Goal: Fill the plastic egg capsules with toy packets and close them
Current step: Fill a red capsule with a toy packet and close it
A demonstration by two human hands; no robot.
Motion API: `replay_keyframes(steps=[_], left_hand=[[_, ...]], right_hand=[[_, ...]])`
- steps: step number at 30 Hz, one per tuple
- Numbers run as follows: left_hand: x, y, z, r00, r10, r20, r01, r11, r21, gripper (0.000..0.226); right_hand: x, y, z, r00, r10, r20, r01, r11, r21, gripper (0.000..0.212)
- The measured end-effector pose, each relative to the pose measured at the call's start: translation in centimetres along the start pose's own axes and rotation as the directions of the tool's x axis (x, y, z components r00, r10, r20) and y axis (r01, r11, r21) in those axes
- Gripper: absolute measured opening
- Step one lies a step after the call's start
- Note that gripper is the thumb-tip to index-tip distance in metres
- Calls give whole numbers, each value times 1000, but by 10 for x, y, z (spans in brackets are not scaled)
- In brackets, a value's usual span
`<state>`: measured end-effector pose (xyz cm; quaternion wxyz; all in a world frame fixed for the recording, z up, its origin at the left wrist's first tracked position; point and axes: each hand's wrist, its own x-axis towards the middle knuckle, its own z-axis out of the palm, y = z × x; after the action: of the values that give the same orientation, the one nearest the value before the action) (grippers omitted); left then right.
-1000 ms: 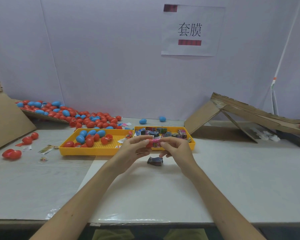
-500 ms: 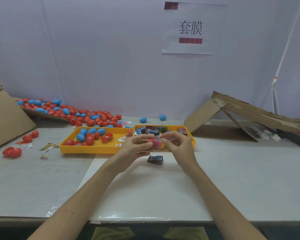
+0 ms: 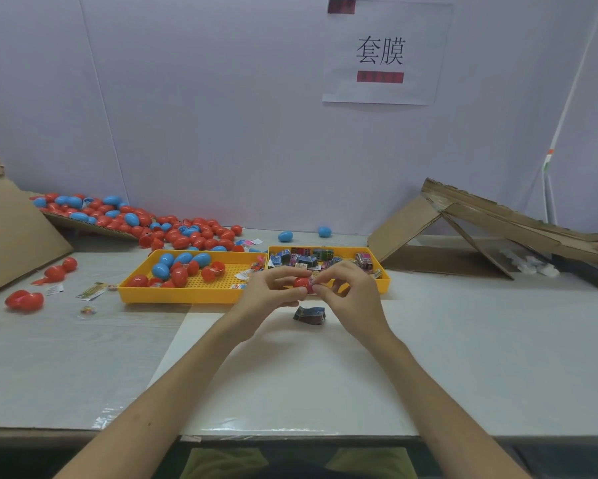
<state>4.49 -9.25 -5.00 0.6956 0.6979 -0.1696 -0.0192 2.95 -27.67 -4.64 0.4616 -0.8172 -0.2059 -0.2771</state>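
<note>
Both hands are raised above the table [image 3: 463, 340], just in front of two yellow trays. The left hand [image 3: 273, 293] holds a red egg capsule [image 3: 301, 283] with its fingers curled round it. The right hand [image 3: 351, 295] pinches the capsule's right end between thumb and forefinger, with its other fingers loosely bent. Whether the capsule is fully closed cannot be determined. One dark toy packet [image 3: 309, 314] lies on the table just below the hands. The left tray [image 3: 187, 296] contains blue and red capsules. The right tray [image 3: 384, 279], directly beside it, contains assorted toy packets. A pile of capsules [image 3: 135, 221] lies on cardboard at the rear left.
</note>
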Motion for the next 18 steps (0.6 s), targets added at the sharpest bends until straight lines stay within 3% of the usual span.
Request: replay_keyframes(steps=[9, 18], left_hand=[[0, -1, 2, 998, 42, -43, -37, 992, 118, 26], [-1, 0, 2, 999, 32, -22, -31, 998, 48, 25]], right_hand=[[-1, 1, 1, 999, -39, 20, 40, 998, -46, 9], [-1, 3, 3, 999, -42, 22, 43, 998, -48, 11]])
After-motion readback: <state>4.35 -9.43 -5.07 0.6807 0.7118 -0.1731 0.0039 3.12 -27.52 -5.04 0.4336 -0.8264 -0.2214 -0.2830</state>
